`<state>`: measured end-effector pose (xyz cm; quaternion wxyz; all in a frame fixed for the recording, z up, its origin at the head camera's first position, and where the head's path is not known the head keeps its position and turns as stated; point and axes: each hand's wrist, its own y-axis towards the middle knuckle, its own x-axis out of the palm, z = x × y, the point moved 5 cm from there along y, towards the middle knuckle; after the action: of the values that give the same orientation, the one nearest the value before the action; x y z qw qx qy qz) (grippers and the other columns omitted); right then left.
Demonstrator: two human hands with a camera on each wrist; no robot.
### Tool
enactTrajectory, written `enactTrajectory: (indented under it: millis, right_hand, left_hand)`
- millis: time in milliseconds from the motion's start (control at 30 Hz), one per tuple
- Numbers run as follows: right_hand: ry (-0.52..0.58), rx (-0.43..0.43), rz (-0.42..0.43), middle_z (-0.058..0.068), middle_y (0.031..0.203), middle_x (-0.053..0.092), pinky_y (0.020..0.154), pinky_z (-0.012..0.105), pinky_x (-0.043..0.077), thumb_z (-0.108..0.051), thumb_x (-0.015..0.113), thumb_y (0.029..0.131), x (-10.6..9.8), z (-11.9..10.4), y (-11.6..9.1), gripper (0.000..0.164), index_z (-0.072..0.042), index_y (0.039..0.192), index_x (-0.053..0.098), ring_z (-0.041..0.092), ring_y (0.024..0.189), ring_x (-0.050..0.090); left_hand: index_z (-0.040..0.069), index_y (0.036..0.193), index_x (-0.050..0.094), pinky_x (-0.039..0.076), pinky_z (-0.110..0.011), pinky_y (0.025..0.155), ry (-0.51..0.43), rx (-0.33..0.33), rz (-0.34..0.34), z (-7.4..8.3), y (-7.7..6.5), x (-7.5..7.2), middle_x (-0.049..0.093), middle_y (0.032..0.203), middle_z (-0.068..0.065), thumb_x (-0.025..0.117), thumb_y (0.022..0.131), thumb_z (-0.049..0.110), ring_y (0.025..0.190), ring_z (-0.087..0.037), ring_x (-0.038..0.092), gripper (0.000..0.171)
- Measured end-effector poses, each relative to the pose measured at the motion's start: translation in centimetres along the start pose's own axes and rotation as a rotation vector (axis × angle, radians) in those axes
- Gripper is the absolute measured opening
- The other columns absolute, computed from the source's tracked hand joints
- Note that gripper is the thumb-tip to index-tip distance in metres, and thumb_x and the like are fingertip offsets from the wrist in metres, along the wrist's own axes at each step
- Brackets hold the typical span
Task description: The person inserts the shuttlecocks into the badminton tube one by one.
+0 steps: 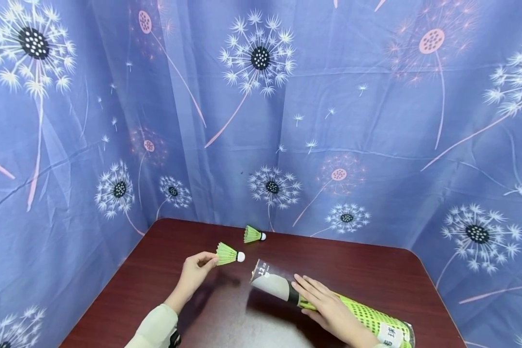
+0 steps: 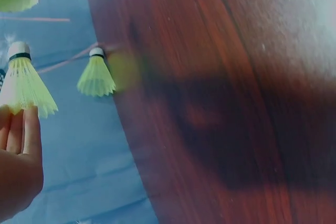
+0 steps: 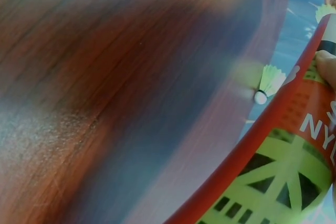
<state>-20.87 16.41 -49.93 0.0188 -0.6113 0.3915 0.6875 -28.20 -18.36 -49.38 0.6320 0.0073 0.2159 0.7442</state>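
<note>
My left hand (image 1: 197,273) pinches a yellow-green shuttlecock (image 1: 226,254) by the skirt's rim, above the table. Its white cork points right, a short gap from the clear end of a shuttlecock tube (image 1: 369,311). Over that tube lies my right hand (image 1: 328,309), fingers on the far side and thumb on the near side, gripping it. The tube slants, its clear end toward the left hand. In the left wrist view the held shuttlecock (image 2: 26,85) stands cork up. Red and green printing covers the tube (image 3: 283,171) in the right wrist view; what is inside is unclear.
A second shuttlecock (image 1: 253,235) lies on its side near the back edge of the dark red wooden table (image 1: 178,241). Behind and beside the table hangs a blue curtain (image 1: 330,125) with dandelion prints.
</note>
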Motion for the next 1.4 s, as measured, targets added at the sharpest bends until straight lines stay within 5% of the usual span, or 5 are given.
enactTrajectory:
  millis: [267,700,900,1133,1400]
  right_hand:
    - [-0.009,0.010,-0.002,0.010,0.148,0.042,0.102,0.033,0.041,-0.020,0.078,0.080,-0.1,-0.2,0.0,0.077,-0.011,0.146,0.040,0.029,0.128,0.048]
    - [-0.002,0.010,-0.001,0.011,0.148,0.042,0.110,0.021,0.026,-0.023,0.073,0.085,-0.2,-0.3,-0.1,0.071,-0.010,0.146,0.040,0.027,0.130,0.045]
    - [-0.001,0.004,0.000,0.010,0.148,0.041,0.104,0.027,0.038,-0.024,0.072,0.087,-0.4,-0.6,0.0,0.069,-0.010,0.146,0.040,0.028,0.128,0.047]
    - [0.013,-0.009,0.009,0.012,0.148,0.042,0.112,0.020,0.021,-0.022,0.072,0.086,-0.5,-0.8,0.3,0.069,-0.009,0.146,0.041,0.029,0.128,0.047]
    - [0.034,-0.008,0.007,0.013,0.149,0.041,0.113,0.018,0.015,-0.024,0.068,0.090,-0.5,-0.4,0.1,0.065,-0.008,0.146,0.040,0.032,0.127,0.047]
  left_hand:
    - [-0.005,0.091,0.070,0.050,-0.020,0.066,-0.058,-0.032,-0.139,3.6,-1.4,0.9,0.069,0.084,-0.024,0.068,0.085,-0.003,0.073,-0.014,0.065,0.007]
    - [-0.005,0.094,0.070,0.052,-0.022,0.068,-0.100,0.077,-0.312,2.3,-2.2,3.5,0.070,0.089,-0.019,0.066,0.088,0.000,0.076,-0.006,0.063,0.009]
    - [-0.004,0.095,0.071,0.051,-0.021,0.067,-0.088,0.111,-0.340,2.1,-2.2,4.5,0.070,0.090,-0.017,0.066,0.088,0.000,0.078,-0.007,0.062,0.009]
    - [-0.006,0.094,0.070,0.051,-0.022,0.066,-0.074,0.170,-0.377,5.1,-2.7,4.7,0.070,0.087,-0.020,0.065,0.088,-0.002,0.077,-0.014,0.063,0.009]
    - [-0.005,0.091,0.071,0.051,-0.023,0.064,-0.073,0.205,-0.369,4.9,-2.7,5.2,0.071,0.084,-0.017,0.066,0.087,-0.003,0.074,-0.011,0.062,0.007]
